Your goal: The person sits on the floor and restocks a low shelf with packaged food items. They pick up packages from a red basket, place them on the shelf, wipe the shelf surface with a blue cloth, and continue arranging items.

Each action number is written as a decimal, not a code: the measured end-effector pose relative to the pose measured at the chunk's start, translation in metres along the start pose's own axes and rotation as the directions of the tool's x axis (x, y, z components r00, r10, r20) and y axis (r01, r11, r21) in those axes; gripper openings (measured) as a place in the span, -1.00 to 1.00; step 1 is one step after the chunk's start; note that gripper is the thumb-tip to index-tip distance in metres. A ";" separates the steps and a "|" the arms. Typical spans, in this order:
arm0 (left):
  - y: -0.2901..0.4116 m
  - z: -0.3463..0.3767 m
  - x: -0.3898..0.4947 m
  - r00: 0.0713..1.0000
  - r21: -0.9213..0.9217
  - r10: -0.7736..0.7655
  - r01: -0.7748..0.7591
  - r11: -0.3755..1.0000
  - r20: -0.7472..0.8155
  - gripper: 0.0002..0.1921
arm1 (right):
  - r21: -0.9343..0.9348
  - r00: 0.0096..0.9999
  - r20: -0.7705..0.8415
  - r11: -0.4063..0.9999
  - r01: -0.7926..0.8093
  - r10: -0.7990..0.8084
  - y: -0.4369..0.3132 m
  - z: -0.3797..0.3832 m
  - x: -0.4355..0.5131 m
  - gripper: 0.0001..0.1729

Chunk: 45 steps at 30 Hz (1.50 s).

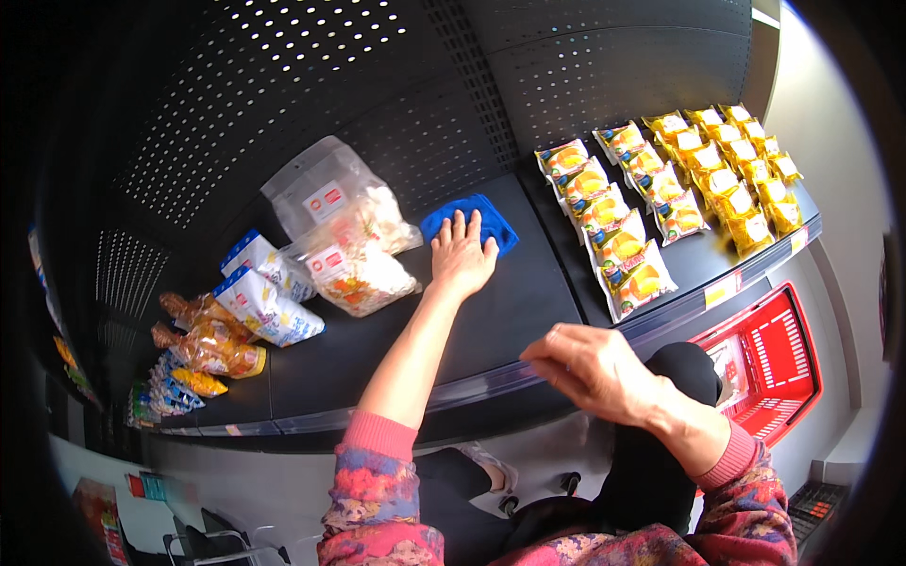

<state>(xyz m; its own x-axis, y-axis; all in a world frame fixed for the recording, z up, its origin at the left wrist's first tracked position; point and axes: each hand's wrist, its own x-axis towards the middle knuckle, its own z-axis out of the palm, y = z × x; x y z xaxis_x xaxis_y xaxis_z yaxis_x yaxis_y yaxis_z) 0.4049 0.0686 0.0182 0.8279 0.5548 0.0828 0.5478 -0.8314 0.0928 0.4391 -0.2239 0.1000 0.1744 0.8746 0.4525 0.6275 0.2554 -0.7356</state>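
Observation:
My left hand (461,263) lies palm down with spread fingers on a blue cloth (499,219), which rests on the black metal shelf (495,318) near its perforated back panel. Just left of that hand stand clear plastic bags of pale, mixed-coloured food (361,276). My right hand (598,364) hangs over the shelf's front edge with its fingers bent together; its palm side is mostly hidden, so whether it holds anything does not show. To its upper right, rows of packaged snacks in white and orange wrappers (623,244) lie on the shelf.
Yellow-wrapped packets (722,177) fill the shelf's right end. At the left are white-and-blue bags (272,311), brown-and-orange bags (219,339) and small packets (170,385). A red shopping basket (789,354) stands below at the right. Metal-framed chairs (212,541) are at the lower left.

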 end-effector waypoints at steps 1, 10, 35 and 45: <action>0.004 0.002 0.011 1.000 0.008 -0.014 0.014 1.000 -0.004 -0.30 | 0.000 1.000 0.027 1.000 0.002 -0.002 0.000 0.000 0.000 -0.87; 0.048 0.015 0.063 0.999 0.062 -0.002 0.005 0.998 -0.046 -0.41 | 0.005 0.998 -0.004 0.998 0.061 -0.061 0.008 -0.003 0.000 -0.83; 0.024 -0.018 -0.066 0.927 -0.254 0.274 -0.338 0.906 -0.255 -0.70 | -0.066 0.997 -0.008 0.995 0.072 -0.072 0.010 0.008 -0.008 -0.89; 0.001 -0.151 0.074 0.619 -0.499 -0.173 -0.404 0.766 -0.766 -0.76 | -0.062 0.995 0.069 0.996 0.069 -0.065 0.012 0.003 -0.009 -0.85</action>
<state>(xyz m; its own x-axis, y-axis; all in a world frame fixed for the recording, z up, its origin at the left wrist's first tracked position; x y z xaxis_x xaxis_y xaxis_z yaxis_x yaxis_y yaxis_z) 0.4484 0.1136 0.1745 0.3254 0.5111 0.7956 0.0252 -0.8457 0.5330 0.4425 -0.2279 0.0854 0.0804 0.8825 0.4633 0.6838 0.2894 -0.6699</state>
